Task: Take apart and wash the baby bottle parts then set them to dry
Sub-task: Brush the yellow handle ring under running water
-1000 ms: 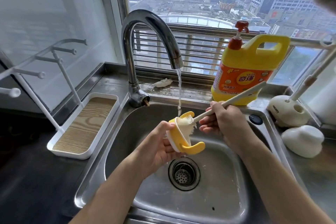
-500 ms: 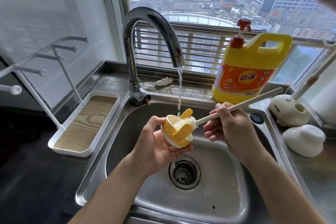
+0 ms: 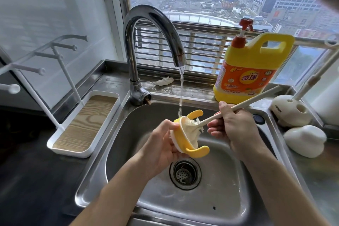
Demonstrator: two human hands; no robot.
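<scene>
1. The counter (image 3: pixel 27 180) is dark on the left and runs round a steel sink (image 3: pixel 220 194), with a window (image 3: pixel 201 3) behind it.
2. A curved chrome faucet (image 3: pixel 152 16) arches over the basin, and a thin stream of water (image 3: pixel 181 88) falls from its spout.
3. A white drying rack (image 3: pixel 55 149) stands on the counter just left of the sink. Its tray has a wood-grain floor, and its thin posts end in pegs.
4. A yellow detergent jug (image 3: pixel 251 71) with a red pump stands on the ledge behind the sink, to the right of the faucet.
5. The left hand (image 3: pixel 161 148) is over the basin, its fingers curled round the handled bottle collar.
6. The right hand (image 3: pixel 236 126) grips the brush handle low down, near the head.
7. The brush (image 3: pixel 256 98) has a long cream handle that slants up to the right. Its bristle head is pushed into the opening of the collar.
8. The handled bottle collar (image 3: pixel 180 136) is a yellow ring with two curved yellow handles. It is held tilted just under the stream, above the drain.
9. A cream brush holder (image 3: pixel 289 110) and a white rounded object (image 3: pixel 304 140) sit on the counter to the right of the sink.
10. The drain strainer (image 3: pixel 185 173) lies in the sink floor, below the hands.
11. A crumpled white scrap (image 3: pixel 165 80) lies on the ledge behind the faucet.
</scene>
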